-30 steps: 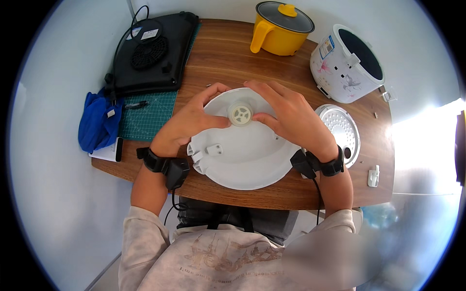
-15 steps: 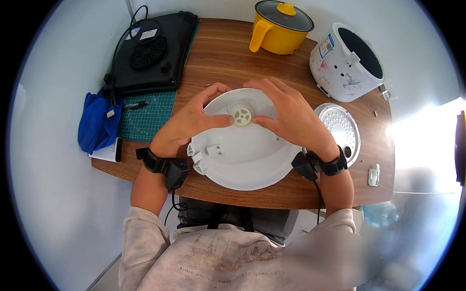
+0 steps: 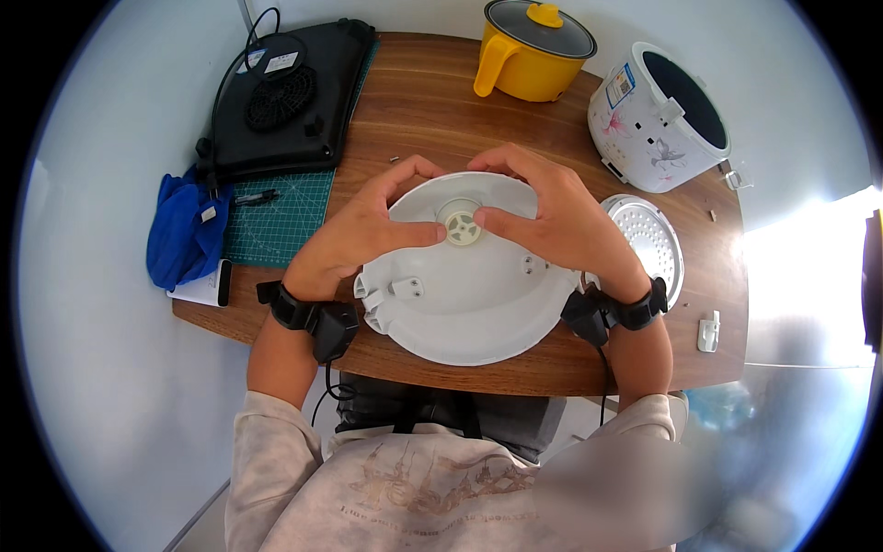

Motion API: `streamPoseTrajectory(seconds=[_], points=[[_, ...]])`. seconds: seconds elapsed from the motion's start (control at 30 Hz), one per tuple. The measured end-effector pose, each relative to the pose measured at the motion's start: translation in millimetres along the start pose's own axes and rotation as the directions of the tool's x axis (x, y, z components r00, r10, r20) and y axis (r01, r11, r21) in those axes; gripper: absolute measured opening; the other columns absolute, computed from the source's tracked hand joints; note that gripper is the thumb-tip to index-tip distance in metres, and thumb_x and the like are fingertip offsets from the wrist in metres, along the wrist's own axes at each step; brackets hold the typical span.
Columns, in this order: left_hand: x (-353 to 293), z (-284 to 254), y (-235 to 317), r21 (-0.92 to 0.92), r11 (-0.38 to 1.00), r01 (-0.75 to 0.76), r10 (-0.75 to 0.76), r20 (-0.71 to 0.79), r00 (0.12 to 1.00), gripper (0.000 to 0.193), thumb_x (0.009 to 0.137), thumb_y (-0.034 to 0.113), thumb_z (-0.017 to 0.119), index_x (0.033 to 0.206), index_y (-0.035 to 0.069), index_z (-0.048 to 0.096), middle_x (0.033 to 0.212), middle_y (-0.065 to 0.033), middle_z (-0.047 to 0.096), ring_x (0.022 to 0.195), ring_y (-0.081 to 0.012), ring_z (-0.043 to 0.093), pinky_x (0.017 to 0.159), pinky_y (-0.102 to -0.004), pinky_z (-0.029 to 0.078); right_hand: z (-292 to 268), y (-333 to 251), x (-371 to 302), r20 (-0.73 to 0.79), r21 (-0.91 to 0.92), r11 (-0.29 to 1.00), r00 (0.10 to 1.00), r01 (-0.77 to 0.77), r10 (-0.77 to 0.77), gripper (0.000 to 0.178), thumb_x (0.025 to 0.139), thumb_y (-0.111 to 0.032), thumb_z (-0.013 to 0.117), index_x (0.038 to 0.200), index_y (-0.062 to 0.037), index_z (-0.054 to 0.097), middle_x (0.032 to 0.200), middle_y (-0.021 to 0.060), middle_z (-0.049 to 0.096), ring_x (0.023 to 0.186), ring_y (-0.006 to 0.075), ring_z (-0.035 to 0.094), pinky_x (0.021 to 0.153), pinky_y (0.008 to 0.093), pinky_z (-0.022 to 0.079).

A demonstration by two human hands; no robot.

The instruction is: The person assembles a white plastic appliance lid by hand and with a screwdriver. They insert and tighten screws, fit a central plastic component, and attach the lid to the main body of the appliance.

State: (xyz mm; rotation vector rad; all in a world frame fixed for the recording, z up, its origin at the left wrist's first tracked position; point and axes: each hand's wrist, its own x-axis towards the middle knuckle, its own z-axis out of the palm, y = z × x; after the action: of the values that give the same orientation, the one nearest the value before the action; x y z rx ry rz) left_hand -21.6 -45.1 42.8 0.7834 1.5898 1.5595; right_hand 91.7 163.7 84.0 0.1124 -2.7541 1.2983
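Between my hands a white plastic rice cooker lid (image 3: pixel 469 308) is tilted toward me, its hollow inner side showing. A round, cream, slotted vent piece (image 3: pixel 463 229) sits in its far part. My left hand (image 3: pixel 372 221) grips the far left rim, its fingers behind the lid and its thumb at the vent piece. My right hand (image 3: pixel 556 216) grips the far right rim the same way, its thumb tip on the other side of the vent piece. The fingertips of both hands are hidden behind the rim.
A perforated metal plate (image 3: pixel 648 235) lies right of the lid, near a small white plastic part (image 3: pixel 708 332). Behind stand a flowered rice cooker body (image 3: pixel 635 138) and a yellow pot (image 3: pixel 538 74). At left are a black appliance (image 3: pixel 285 101), a green cutting mat (image 3: pixel 290 216) and blue cloth (image 3: pixel 187 235).
The lid has shifted and turned slightly, with its near edge a little lower in the picture. My right thumb has moved up onto the vent piece's edge.
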Motion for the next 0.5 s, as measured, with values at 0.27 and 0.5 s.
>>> streamPoseTrajectory(seconds=[0.27, 0.5], points=[[-1.8, 3.2, 1.2, -0.002, 1.0, -0.022, 0.022, -0.022, 1.0, 0.048, 0.079, 0.02, 0.083, 0.119, 0.009, 0.059, 0.109, -0.0089, 0.068, 0.103, -0.0173, 0.064, 0.088, -0.0296, 0.05, 2.6, 1.0, -0.1, -0.046, -0.018, 0.999, 0.998, 0.047, -0.047, 0.036, 0.085, -0.016, 0.073, 0.116, -0.0011, 0.062, 0.104, 0.0166, 0.071, 0.092, 0.0297, 0.07, 0.081, 0.0368, 0.055], [-3.0, 5.3, 3.2, -0.011, 1.0, -0.022, 0.022, -0.029, 0.999, 0.044, 0.081, 0.018, 0.08, 0.118, 0.009, 0.059, 0.107, -0.0086, 0.068, 0.1, -0.0162, 0.064, 0.086, -0.0292, 0.05, 5.0, -1.1, -1.1, -0.079, -0.025, 0.998, 0.995, 0.063, -0.065, 0.033, 0.084, -0.015, 0.073, 0.112, -0.0018, 0.062, 0.102, 0.0167, 0.071, 0.09, 0.032, 0.07, 0.08, 0.037, 0.055]])
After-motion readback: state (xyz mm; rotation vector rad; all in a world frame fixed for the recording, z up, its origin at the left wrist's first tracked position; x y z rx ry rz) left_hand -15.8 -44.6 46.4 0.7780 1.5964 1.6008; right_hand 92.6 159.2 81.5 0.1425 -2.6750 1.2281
